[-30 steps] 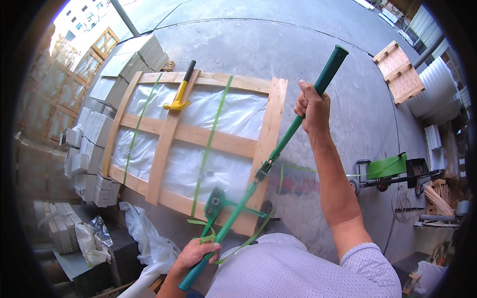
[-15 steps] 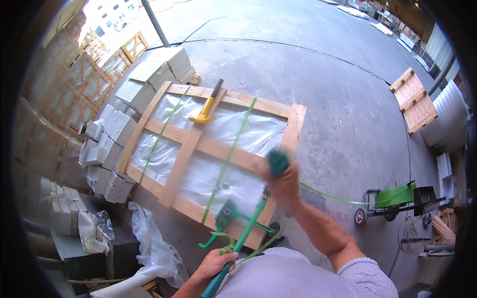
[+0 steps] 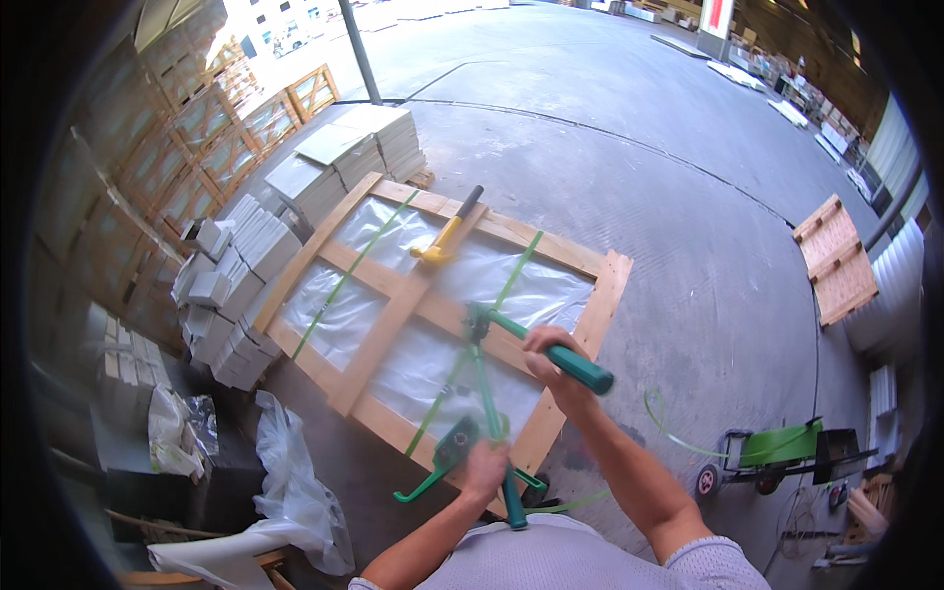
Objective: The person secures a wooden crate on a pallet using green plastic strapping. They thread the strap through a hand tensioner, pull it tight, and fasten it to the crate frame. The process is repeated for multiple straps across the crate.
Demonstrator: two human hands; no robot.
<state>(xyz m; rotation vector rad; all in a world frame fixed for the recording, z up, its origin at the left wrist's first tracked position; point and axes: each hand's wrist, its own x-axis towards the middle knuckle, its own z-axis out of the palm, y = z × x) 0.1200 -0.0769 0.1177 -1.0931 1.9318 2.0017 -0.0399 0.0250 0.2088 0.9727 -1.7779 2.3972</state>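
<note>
A long-handled green strap crimper (image 3: pixel 483 379) is spread over the wooden crate (image 3: pixel 408 295), its head near the crate's middle. My right hand (image 3: pixel 554 356) is closed around its right handle, below which the thick dark green grip sticks out. Around the other handle my left hand (image 3: pixel 485 468) is closed, above that handle's grip. A green strap tensioner (image 3: pixel 455 444) with a hooked arm sits right beside my left hand; whether the fingers also hold it is hidden. Green straps (image 3: pixel 518 270) cross the crate over white plastic film. A yellow claw hammer (image 3: pixel 438 251) with a black grip lies on the slats.
A wheeled cart with a green strap reel (image 3: pixel 780 444) stands at the right, its loose strap curling toward me. Stacked white boxes (image 3: pixel 236 285) and slabs (image 3: pixel 339 157) stand left of the crate. Crumpled plastic film (image 3: pixel 295 482) lies lower left. A wooden pallet (image 3: pixel 834 258) leans at the far right.
The crimper has swung out over the crate, its handles spread apart. My left hand has moved up and right, beside the tensioner. The strap from the reel now curls slack.
</note>
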